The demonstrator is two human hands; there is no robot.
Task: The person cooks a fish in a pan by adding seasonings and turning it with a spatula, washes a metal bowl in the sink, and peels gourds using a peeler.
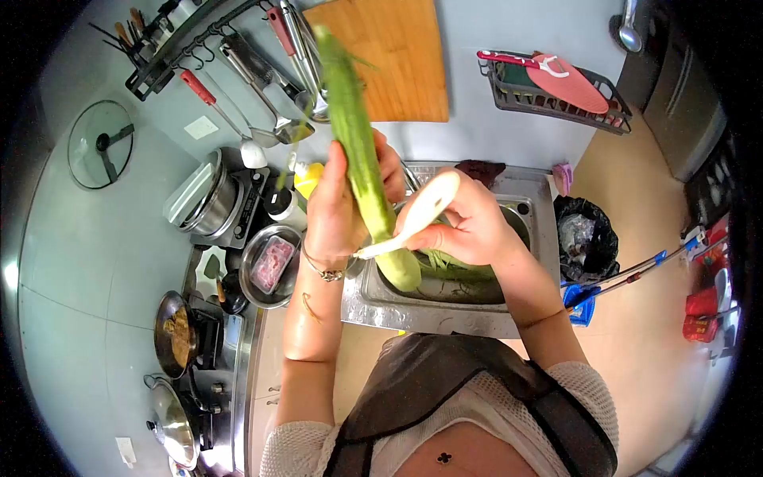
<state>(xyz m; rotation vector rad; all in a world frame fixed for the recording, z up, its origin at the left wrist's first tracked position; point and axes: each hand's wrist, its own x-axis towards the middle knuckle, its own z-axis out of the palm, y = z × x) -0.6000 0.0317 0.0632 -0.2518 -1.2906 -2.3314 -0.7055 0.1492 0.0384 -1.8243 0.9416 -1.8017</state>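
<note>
My left hand (330, 199) is closed around a long green gourd (355, 131), held tilted above the sink (445, 315) with its stem end up. Near its lower end the gourd is paler and looks peeled. My right hand (477, 222) grips the cream handle of a peeler (429, 205), whose head lies across the gourd's lower part. Thin green strips hang beside the gourd, and one strip of peel (308, 308) sticks to my left forearm. Below my right hand, green peelings (453, 266) lie in the basin, partly hidden.
A steel bowl (248, 266) with a pack of meat (273, 264) stands left of the sink. Further left are a frying pan (164, 350) with food and a lidded pan (171, 421). A cutting board (397, 63) leans behind; a bin (584, 266) stands right.
</note>
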